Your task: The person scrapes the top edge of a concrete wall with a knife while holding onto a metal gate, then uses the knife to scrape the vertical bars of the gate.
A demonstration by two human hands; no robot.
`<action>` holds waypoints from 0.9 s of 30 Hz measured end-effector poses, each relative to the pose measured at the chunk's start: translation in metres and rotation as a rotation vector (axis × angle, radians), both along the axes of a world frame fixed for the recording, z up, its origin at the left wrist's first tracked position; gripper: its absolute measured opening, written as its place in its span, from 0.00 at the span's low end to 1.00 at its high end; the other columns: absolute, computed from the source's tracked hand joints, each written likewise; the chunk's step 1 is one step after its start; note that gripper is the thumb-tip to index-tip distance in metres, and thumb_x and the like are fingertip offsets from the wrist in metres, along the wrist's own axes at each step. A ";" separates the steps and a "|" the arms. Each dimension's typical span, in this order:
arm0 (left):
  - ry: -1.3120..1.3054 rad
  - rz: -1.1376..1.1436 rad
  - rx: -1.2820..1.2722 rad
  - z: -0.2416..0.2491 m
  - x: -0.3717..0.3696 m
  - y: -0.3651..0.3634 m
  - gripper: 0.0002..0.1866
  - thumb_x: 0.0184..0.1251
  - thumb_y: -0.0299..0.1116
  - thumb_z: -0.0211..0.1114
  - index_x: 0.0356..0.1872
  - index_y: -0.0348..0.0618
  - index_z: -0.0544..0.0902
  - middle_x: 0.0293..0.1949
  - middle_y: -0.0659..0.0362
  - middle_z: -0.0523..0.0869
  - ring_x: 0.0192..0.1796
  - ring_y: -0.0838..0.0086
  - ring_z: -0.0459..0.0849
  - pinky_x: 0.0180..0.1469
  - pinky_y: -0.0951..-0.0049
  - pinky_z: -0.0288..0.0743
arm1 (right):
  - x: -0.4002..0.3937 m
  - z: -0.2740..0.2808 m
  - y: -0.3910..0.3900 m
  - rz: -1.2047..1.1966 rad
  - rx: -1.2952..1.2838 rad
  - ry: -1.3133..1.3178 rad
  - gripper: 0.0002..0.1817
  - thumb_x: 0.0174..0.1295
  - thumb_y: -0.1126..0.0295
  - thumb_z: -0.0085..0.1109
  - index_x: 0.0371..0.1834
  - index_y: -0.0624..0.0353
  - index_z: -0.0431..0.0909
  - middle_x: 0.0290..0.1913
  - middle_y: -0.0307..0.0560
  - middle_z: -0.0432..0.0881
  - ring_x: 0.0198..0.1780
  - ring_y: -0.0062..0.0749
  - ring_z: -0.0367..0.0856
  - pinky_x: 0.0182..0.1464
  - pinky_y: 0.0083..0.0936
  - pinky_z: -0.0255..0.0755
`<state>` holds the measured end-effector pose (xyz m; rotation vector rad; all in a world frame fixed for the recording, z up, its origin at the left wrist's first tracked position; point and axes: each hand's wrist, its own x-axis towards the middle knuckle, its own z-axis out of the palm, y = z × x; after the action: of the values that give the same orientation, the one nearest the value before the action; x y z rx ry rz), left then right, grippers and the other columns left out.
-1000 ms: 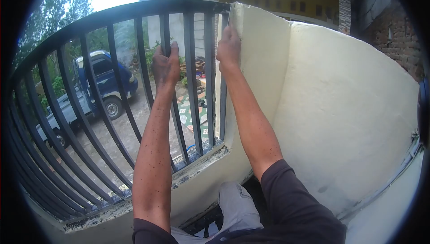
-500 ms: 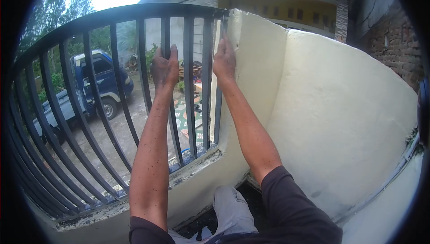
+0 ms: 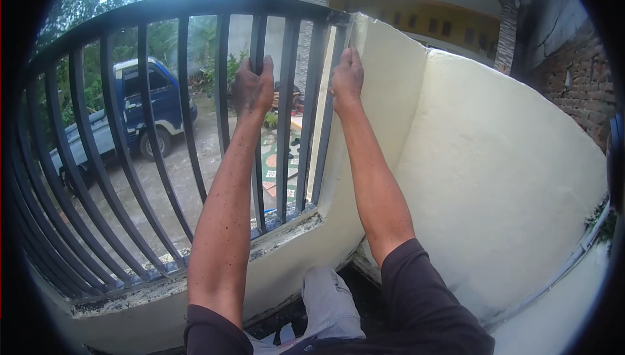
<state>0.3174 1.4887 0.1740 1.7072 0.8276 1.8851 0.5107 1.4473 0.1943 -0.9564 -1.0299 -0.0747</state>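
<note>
A dark metal railing [image 3: 285, 120] with upright bars stands on a low ledge in the head view. My left hand [image 3: 254, 88] is closed around one of its bars in the upper half, thumb pointing up. Farther right, my right hand [image 3: 347, 78] is closed on the railing's end post [image 3: 323, 153], close beside the cream wall [image 3: 384, 75]. Its fingertips are partly hidden behind the post. Both arms reach forward, and dark specks dot the left forearm.
The cream wall bends round to the right, with a pipe [image 3: 553, 280] along its foot. Rough, chipped mortar [image 3: 286, 234] lines the ledge under the railing. Beyond the bars are a blue and white truck [image 3: 153, 98] and patterned floor tiles [image 3: 270, 159]. A brick wall [image 3: 576, 88] rises at far right.
The top rail and both hands now appear farther right in view, and the wall's top corner has shifted right too. Both hands keep their hold on the same bars.
</note>
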 end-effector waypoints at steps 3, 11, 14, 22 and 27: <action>-0.004 -0.033 -0.030 0.006 -0.003 -0.008 0.22 0.71 0.53 0.61 0.41 0.42 0.85 0.36 0.50 0.90 0.43 0.54 0.90 0.49 0.56 0.79 | -0.009 -0.014 0.000 -0.077 -0.034 -0.061 0.28 0.82 0.53 0.39 0.80 0.50 0.62 0.25 0.33 0.63 0.22 0.17 0.59 0.19 0.21 0.57; -0.026 -0.033 0.013 0.003 -0.003 -0.005 0.21 0.71 0.52 0.62 0.40 0.41 0.84 0.37 0.49 0.90 0.44 0.54 0.90 0.49 0.57 0.79 | -0.034 -0.008 -0.005 -0.082 0.038 -0.016 0.25 0.82 0.57 0.40 0.75 0.56 0.70 0.68 0.56 0.78 0.67 0.47 0.78 0.68 0.34 0.69; -0.026 -0.046 0.052 0.002 -0.001 -0.001 0.25 0.72 0.56 0.62 0.41 0.39 0.83 0.31 0.53 0.86 0.37 0.63 0.86 0.44 0.60 0.77 | -0.041 -0.006 -0.004 -0.133 0.099 -0.021 0.25 0.82 0.57 0.39 0.75 0.56 0.70 0.68 0.57 0.78 0.68 0.49 0.76 0.69 0.36 0.68; 0.002 -0.060 0.009 0.005 -0.005 -0.007 0.24 0.72 0.54 0.62 0.43 0.38 0.83 0.34 0.50 0.88 0.40 0.60 0.88 0.47 0.58 0.78 | -0.038 -0.006 0.007 -0.202 0.041 -0.014 0.27 0.82 0.55 0.37 0.78 0.53 0.65 0.63 0.48 0.80 0.39 0.29 0.77 0.50 0.30 0.76; -0.021 -0.064 0.031 0.003 -0.005 -0.003 0.23 0.73 0.53 0.62 0.42 0.40 0.83 0.34 0.51 0.88 0.40 0.61 0.88 0.46 0.58 0.77 | -0.040 -0.007 -0.014 -0.287 0.025 -0.070 0.25 0.81 0.56 0.41 0.75 0.53 0.69 0.69 0.56 0.77 0.68 0.49 0.77 0.66 0.37 0.71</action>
<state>0.3128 1.4859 0.1768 1.7089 0.7308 1.8795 0.4702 1.4331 0.1873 -1.0797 -0.9472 -0.3600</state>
